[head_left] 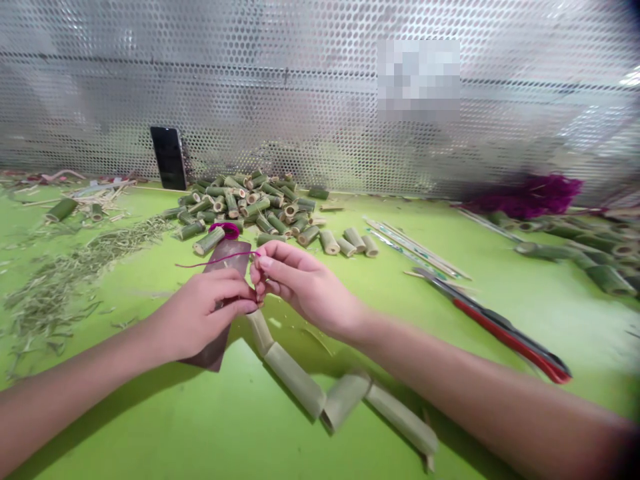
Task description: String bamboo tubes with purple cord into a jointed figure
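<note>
Both hands meet over the green table (210, 427). My left hand (205, 313) is closed, pinching a thin magenta thread (215, 260) at the top end of a chain of pale bamboo tube pieces (295, 380). My right hand (295, 280) is closed too, its fingertips pinching the same thread right next to the left thumb. The thread's loose end trails off to the left. The strung tubes lie in a zigzag below the hands, toward me. A dark brown flat piece (227, 257) lies under the left hand.
A pile of short green bamboo tubes (250, 203) with a magenta thread spool (225, 229) lies behind the hands. Red-handled shears (505, 333) and thin sticks (415, 250) lie right. A black phone (169, 158) leans on the perforated metal wall. Shavings (65, 273) cover the left; longer bamboo (575, 253) and magenta fibre (530, 195) lie far right.
</note>
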A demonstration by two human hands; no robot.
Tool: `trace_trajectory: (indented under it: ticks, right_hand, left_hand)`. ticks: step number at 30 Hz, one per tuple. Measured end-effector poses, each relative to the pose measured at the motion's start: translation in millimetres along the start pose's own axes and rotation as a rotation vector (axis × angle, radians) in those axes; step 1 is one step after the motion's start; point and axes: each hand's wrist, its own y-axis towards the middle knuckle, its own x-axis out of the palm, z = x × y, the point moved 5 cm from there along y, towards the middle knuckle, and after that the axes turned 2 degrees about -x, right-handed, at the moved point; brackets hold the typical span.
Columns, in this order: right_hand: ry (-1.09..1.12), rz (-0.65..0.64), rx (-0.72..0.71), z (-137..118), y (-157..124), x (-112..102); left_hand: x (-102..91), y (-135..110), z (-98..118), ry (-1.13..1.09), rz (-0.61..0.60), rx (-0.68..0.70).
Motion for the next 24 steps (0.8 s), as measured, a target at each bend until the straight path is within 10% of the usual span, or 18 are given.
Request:
trace_trajectory:
  ticks: [10,24]
  right_hand:
    - [-0.415,0.143,-0.07,-6,-6,-2]
    - [-1.106,-0.108,0.049,2,-8,4]
  left_hand:
    - [2.8,-3,-11,-0.165,0.077,-0.239]
    - [-12.0,-4,-31,-0.264,0.154,-0.369]
